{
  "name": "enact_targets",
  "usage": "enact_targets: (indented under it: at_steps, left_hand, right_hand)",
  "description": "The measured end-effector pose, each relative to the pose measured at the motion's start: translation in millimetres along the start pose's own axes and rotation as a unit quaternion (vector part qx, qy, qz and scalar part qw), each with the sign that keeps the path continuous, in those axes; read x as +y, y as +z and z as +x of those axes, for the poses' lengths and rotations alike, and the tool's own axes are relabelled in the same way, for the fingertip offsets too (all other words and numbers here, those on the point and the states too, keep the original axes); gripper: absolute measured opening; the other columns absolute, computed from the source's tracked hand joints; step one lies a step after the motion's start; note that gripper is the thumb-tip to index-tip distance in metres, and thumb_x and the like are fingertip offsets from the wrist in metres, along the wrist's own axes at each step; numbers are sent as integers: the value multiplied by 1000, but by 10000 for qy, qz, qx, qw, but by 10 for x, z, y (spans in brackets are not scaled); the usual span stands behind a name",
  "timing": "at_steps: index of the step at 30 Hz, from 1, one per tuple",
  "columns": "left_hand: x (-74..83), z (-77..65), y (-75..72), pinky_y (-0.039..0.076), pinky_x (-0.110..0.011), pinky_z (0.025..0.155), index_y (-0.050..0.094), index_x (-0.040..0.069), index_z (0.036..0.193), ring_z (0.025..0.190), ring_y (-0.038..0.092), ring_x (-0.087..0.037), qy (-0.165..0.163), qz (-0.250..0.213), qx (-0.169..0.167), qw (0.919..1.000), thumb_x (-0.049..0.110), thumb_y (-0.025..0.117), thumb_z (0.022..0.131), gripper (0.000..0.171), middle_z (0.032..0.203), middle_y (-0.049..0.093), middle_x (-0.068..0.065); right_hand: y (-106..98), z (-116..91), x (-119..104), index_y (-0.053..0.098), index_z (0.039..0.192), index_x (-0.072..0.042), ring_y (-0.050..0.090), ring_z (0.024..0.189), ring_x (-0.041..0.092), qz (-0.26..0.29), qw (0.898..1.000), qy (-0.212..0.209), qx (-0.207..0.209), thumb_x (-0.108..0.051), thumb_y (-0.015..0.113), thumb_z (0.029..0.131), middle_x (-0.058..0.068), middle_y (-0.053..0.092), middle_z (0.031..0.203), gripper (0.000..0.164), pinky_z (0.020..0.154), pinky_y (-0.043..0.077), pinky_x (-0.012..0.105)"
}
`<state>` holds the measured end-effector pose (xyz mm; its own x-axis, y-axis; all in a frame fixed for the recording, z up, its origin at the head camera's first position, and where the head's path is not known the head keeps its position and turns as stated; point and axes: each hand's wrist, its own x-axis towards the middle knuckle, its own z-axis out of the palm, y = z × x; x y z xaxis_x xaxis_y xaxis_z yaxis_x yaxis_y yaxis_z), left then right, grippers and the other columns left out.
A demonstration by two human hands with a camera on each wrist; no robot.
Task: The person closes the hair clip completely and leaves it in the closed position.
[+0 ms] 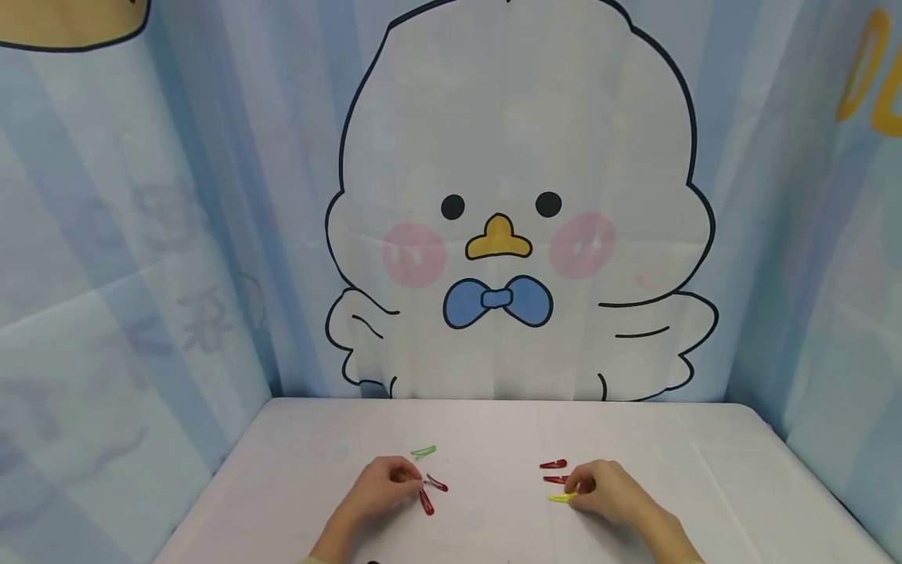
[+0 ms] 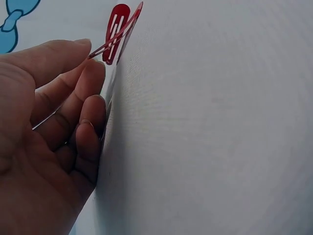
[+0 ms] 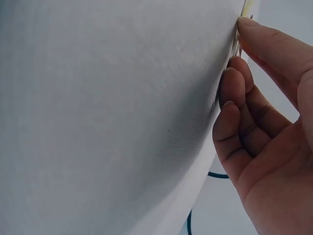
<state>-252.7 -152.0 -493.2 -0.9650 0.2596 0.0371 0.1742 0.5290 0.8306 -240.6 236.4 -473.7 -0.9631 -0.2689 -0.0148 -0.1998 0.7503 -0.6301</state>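
Note:
In the head view my left hand (image 1: 384,484) is low over the table, left of centre. The left wrist view has its thumb and fingertips pinching the narrow end of a red snap hair clip (image 2: 139,10). A second red hair clip (image 2: 117,11) lies just beyond. Above that hand is a green hair clip (image 1: 423,452). On the right, my right hand (image 1: 609,492) pinches one end of a yellow hair clip (image 1: 560,498) at the table surface. Two red clips lie near it, an upper one (image 1: 553,464) and a lower one (image 1: 554,479) partly behind the fingers.
The white table (image 1: 493,533) ends at a hanging curtain (image 1: 514,117) printed with a bird and bow tie. Curtains also hang at the left and right. A small dark thing (image 1: 373,562) barely shows at the bottom edge.

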Motion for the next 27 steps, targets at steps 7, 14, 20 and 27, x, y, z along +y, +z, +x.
enact_targets:
  at_steps: [7, 14, 20, 27]
  left_hand:
    - [52, 19, 15, 44, -31, 65, 72, 10, 86, 69, 55, -14, -61, 220, -159, 9996, 15, 76, 88, 6, 73, 62, 4]
    - [99, -10, -41, 47, -32, 62, 71, 9, 90, 68, 57, -15, -113, -276, -405, 9987, 15, 75, 91, 8, 77, 65, 1]
    - [122, -28, -64, 47, -34, 66, 71, 5, 97, 76, 58, -18, -10, -980, -378, 9945, 19, 74, 93, 14, 87, 71, -1]
    - [178, -70, -24, 47, -34, 70, 71, 2, 100, 81, 60, -18, 75, -1450, -108, 9893, 13, 74, 92, 14, 92, 70, -3]
  right_hand:
    - [-21, -44, 14, 72, 89, -14, 49, 69, 17, -6, 10000, -58, 25, -8, 81, 81, -2, 53, 73, 13, 61, 40, 29]
    - [-82, -70, -65, 73, 90, -16, 49, 67, 16, -14, 9996, 35, 282, -17, 80, 86, -3, 54, 72, 8, 60, 41, 29]
    - [-133, -86, -186, 74, 95, -14, 49, 67, 15, 92, 9993, -64, 370, -19, 79, 88, -3, 55, 73, 11, 59, 41, 28]
    - [-148, -110, -284, 74, 101, -11, 49, 67, 12, 245, 9973, -514, 473, -21, 77, 89, -5, 56, 75, 16, 57, 41, 27]
